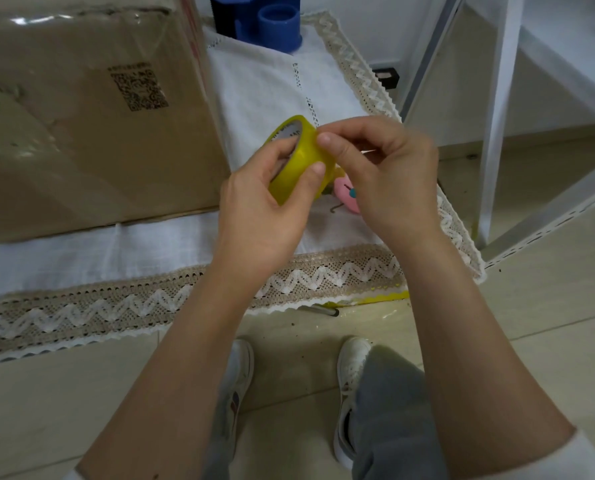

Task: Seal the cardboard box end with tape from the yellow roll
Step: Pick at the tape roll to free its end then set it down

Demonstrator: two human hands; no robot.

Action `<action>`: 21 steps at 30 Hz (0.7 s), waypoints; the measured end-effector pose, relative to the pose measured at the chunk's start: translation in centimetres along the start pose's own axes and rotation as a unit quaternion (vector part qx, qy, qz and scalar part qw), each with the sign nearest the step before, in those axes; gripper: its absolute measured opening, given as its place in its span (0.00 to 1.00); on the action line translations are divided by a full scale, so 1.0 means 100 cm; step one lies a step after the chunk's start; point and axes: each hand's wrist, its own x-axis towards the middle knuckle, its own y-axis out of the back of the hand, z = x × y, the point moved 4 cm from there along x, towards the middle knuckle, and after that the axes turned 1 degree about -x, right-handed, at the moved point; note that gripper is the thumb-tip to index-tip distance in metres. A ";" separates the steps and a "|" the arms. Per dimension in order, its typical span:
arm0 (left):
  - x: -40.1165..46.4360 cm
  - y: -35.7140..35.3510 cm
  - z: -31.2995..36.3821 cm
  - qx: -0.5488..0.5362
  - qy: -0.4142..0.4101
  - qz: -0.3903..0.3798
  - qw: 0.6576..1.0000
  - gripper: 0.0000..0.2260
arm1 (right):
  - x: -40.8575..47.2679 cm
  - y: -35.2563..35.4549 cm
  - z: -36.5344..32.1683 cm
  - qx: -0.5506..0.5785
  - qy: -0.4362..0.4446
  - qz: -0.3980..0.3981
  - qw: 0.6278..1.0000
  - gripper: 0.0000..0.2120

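White tablecloth [261, 88]: both hands grip yellow roll [299, 161], hiding pink object [346, 197].

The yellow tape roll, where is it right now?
The yellow tape roll sits mid-frame, held by the left hand with right hand fingertips on it, right of the cardboard box.

A single wide-angle view came from the person's head, facing forward and steeply down. It sat close over the hands [324, 181], which met just above the centre of the frame, with both forearms running in from the bottom edge. The floor [538, 306] and the person's shoes [351, 368] filled the lower part; straight lines bowed toward the edges.
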 end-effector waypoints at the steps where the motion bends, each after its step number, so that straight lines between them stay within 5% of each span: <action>1: 0.000 0.000 0.000 -0.003 -0.001 0.002 1.000 0.13 | -0.001 0.000 -0.002 -0.011 0.016 0.009 1.000 0.02; 13: 0.001 0.001 0.008 0.015 -0.019 0.043 0.999 0.17 | -0.004 0.004 -0.017 -0.078 0.097 -0.001 0.992 0.04; 21: 0.004 -0.003 0.008 0.024 -0.032 -0.017 0.999 0.11 | 0.000 0.001 -0.017 -0.002 0.008 -0.061 0.998 0.04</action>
